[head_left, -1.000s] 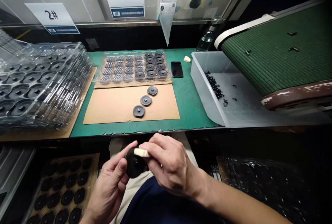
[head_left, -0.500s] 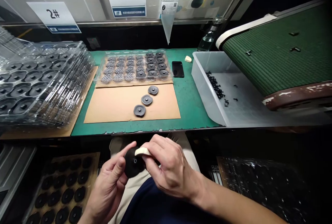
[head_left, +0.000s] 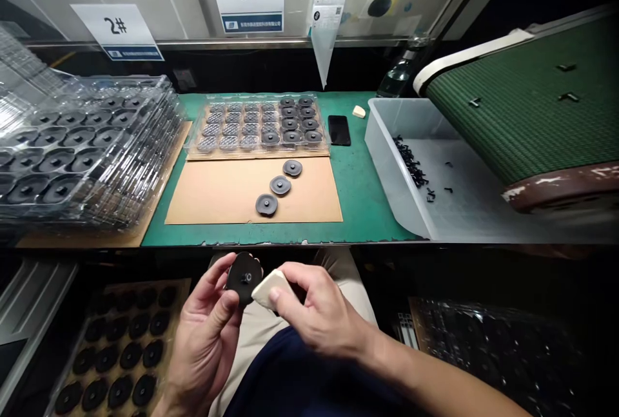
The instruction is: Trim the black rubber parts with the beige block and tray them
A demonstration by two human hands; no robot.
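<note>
Pinched by its edge in my left hand is a black round disc with a small raised hub, tilted toward me above my lap. My right hand is closed on a cream-coloured sponge pad, whose tip is at the disc's lower right edge; I cannot tell if they touch. On the brown cardboard sheet lie three similar discs in a slanting row. Behind them stands a clear plastic tray, its right-hand pockets filled with discs.
Stacked trays of discs rise on the left. A phone and a second cream piece lie beside a white bin of small black parts. A green conveyor belt overhangs the bin. More disc trays sit below the table.
My right hand has drawn the sponge from the disc's upper face to its lower right edge, showing the pad's broad side. The disc has turned and risen slightly in my left hand.
</note>
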